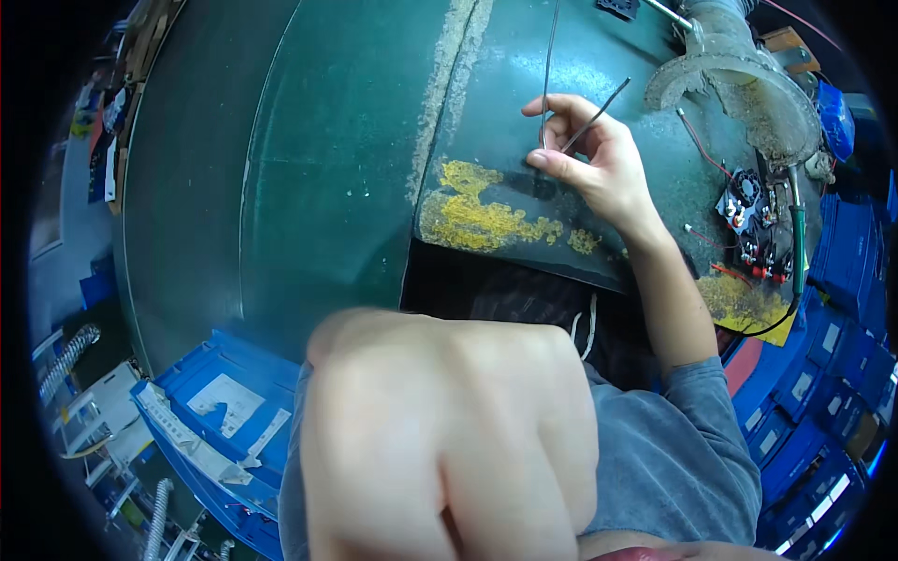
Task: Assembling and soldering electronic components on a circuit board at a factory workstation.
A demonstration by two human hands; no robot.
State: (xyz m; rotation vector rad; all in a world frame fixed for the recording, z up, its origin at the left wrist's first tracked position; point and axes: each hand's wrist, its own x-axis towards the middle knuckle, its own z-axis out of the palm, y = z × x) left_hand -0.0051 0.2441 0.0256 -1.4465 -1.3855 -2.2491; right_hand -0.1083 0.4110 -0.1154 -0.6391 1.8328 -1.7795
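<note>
Green mat work: my right hand (599,159) is pinching thin dark wires (552,65) at one o'clock.
I'm judging them mid-sorting; next needs a steady separating pull. My left hand (440,439) is looming close, blurred, apparently fisted and empty.

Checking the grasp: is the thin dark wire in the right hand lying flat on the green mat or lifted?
Partly lifted: the right hand pinches the thin wire, one short end angling up off the green mat.

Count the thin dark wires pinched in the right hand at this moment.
2: one wire runs straight up the green mat; the other wire angles up to the right. Both meet in the right hand.
</note>
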